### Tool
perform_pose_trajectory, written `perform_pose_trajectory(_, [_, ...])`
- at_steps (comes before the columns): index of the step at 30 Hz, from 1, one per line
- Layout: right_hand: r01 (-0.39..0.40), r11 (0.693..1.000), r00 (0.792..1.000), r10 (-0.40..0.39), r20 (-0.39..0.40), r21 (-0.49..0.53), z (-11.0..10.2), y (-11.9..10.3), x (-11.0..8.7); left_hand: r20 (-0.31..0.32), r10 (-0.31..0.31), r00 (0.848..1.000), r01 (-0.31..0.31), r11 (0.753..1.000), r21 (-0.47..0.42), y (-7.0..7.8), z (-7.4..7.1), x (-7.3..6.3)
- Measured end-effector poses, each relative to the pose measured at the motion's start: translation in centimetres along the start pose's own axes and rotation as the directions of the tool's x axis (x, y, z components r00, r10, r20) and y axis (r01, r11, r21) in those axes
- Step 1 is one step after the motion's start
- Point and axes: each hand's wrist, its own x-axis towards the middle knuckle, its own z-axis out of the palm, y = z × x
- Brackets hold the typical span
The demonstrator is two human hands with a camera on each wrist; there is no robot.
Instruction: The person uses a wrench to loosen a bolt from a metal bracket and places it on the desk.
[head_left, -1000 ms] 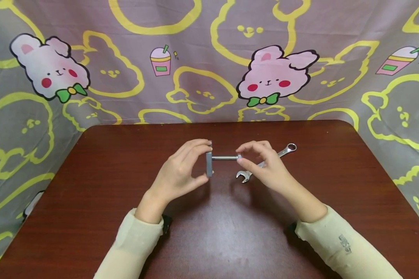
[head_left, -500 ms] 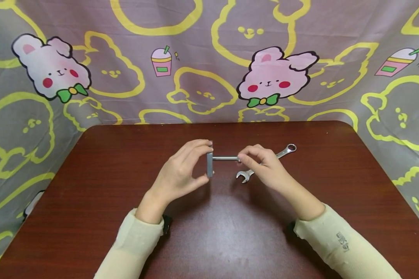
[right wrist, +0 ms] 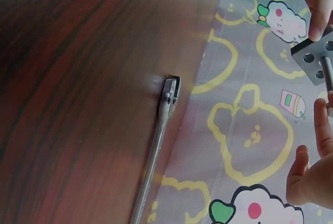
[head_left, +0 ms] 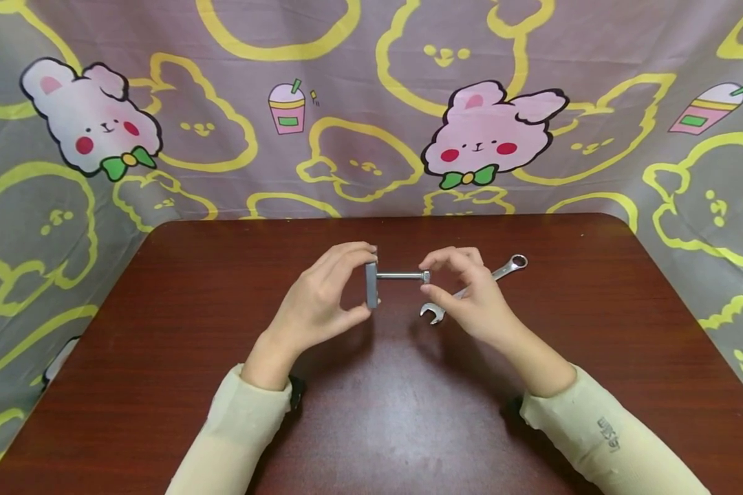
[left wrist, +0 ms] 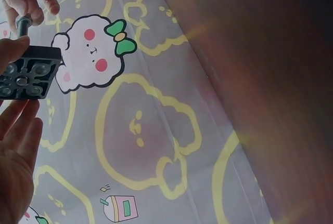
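A grey square block with several round holes is held upright above the table. My left hand grips it by its edges, fingers on top and thumb below. From its right face a silver bolt sticks out level. My right hand has its forefinger and thumb at either side of the hex head, which shows between them. In the left wrist view the block's outer face shows, a round metal bolt end at its centre. Behind and below the right hand a combination wrench lies on the table, its middle hidden.
The dark red-brown wooden table has rounded far corners. A patterned cloth with cartoon rabbits hangs along its back and sides.
Half a second ago my right fingers covered the bolt head; now they are spread wider and the head shows. The block and bolt have risen slightly in view. The wrench stays put.
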Motion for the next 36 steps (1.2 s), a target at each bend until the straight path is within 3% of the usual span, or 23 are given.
perform_pose_trajectory(9, [0.043, 0.998, 0.999, -0.042, -0.020, 0.054, 0.06, -0.08, 0.03, -0.016, 0.000, 1.000, 0.000, 1.000, -0.010, 0.08, -0.08, -0.15])
perform_pose_trajectory(18, [-0.099, 0.984, 0.995, 0.094, 0.043, 0.150, -0.48, -0.36, 0.62, -0.024, 0.030, 0.999, -0.029, 0.999, 0.014, 0.42, -0.07, -0.02])
perform_pose_trajectory(23, [-0.135, 0.966, 0.990, 0.123, 0.071, 0.220, -0.42, -0.51, 0.72, -0.022, 0.037, 0.999, -0.036, 0.999, 0.027, 0.48, -0.02, 0.01])
perform_pose_trajectory(26, [-0.126, 0.966, 0.991, 0.113, 0.067, 0.226, -0.27, -0.53, 0.76, -0.020, 0.037, 0.999, -0.036, 0.999, 0.036, 0.44, 0.00, 0.01])
perform_pose_trajectory(30, [-0.089, 0.984, 0.996, 0.085, 0.032, 0.157, -0.01, -0.51, 0.71, -0.015, 0.030, 0.999, -0.029, 0.999, 0.043, 0.38, -0.03, -0.01])
perform_pose_trajectory(36, [0.063, 0.997, 0.998, -0.062, -0.012, 0.051, 0.40, -0.48, 0.44, -0.004, 0.006, 1.000, -0.006, 1.000, 0.024, 0.25, -0.09, -0.02])
